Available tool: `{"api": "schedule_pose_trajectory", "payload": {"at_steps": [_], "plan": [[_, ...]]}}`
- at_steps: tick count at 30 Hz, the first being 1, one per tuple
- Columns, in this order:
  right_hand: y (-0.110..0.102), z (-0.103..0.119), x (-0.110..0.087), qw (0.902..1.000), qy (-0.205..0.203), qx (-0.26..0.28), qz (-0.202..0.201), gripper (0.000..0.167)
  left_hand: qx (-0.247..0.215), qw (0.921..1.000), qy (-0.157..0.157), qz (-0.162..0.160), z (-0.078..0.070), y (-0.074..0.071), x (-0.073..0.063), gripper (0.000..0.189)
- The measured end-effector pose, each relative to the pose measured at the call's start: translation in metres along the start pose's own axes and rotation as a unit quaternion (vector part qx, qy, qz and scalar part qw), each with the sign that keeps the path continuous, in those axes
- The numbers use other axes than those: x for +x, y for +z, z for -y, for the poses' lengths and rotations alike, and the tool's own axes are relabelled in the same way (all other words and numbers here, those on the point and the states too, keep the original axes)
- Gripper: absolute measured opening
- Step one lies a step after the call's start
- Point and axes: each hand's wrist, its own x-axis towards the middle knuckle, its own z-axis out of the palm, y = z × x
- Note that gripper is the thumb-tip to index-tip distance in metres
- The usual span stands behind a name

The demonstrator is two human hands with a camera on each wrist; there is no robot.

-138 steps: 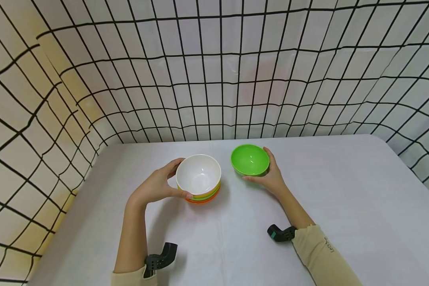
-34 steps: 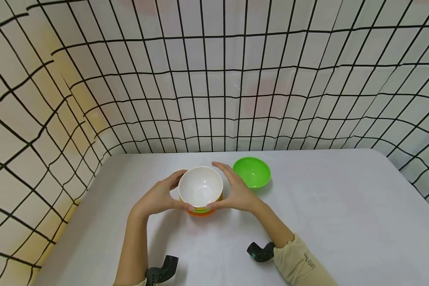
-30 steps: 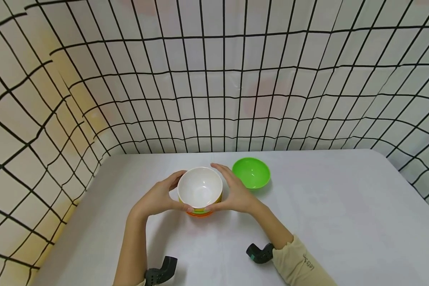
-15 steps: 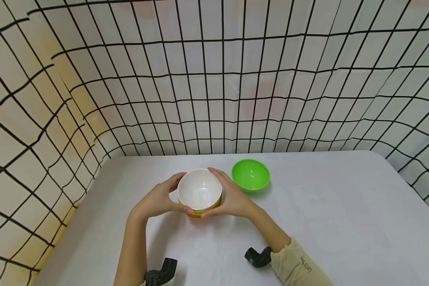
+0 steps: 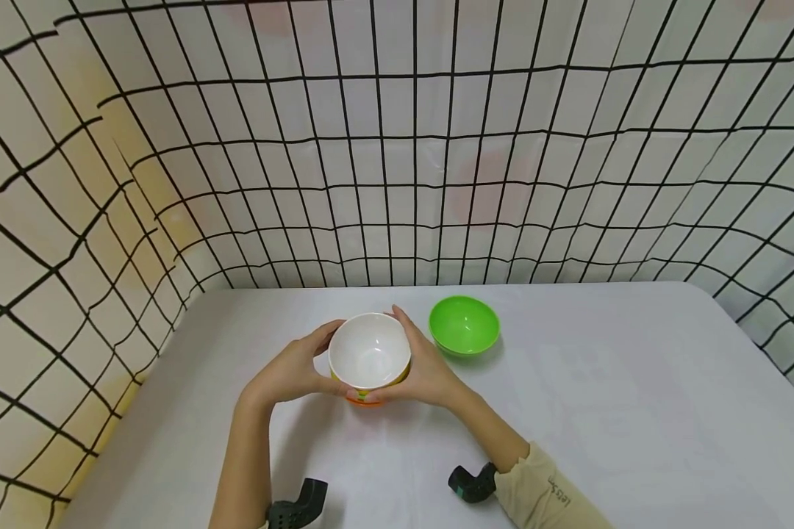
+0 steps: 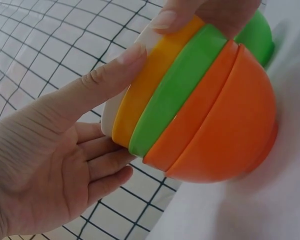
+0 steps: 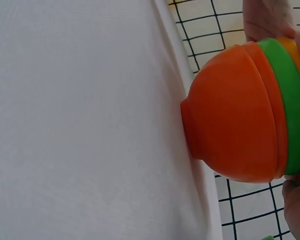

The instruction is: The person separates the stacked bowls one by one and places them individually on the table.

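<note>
A stack of nested bowls stands on the table between both hands. On top is a white bowl [image 5: 370, 353]; beneath it come a yellow bowl [image 6: 151, 82], a green bowl [image 6: 177, 90] and orange at the bottom [image 6: 230, 120]. My left hand [image 5: 298, 367] grips the stack's left side, thumb in front near the upper rims, fingers behind. From the right side my right hand [image 5: 426, 371] holds the same stack, its thumb close to the left thumb. Right of the stack sits a separate bright green bowl [image 5: 464, 325], untouched.
A white-covered table [image 5: 602, 411] carries the bowls. Behind and to the left rises a white wall with a black grid [image 5: 430, 162]. Black wrist devices sit on the left wrist [image 5: 298, 503] and the right wrist [image 5: 471, 485].
My right hand has let go of the separate green bowl, come left to the stack and drawn its fingers in around it. The left hand has stayed on the stack.
</note>
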Motion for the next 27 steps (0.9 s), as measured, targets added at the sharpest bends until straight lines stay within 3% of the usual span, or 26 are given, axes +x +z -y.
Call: {"api": "schedule_pose_trajectory", "payload": {"at_steps": [6, 27], "plan": [[0.0006, 0.0023, -0.0014, 0.9992, 0.037, 0.014, -0.005, 0.126, 0.002, 1.0000, 0.001, -0.001, -0.0013, -0.0001, 0.0004, 0.096], [0.0031, 0.0041, -0.0011, 0.9978, 0.037, 0.054, -0.006, 0.112, 0.001, 1.0000, -0.009, 0.000, 0.0001, 0.0014, -0.0008, 0.099]]}}
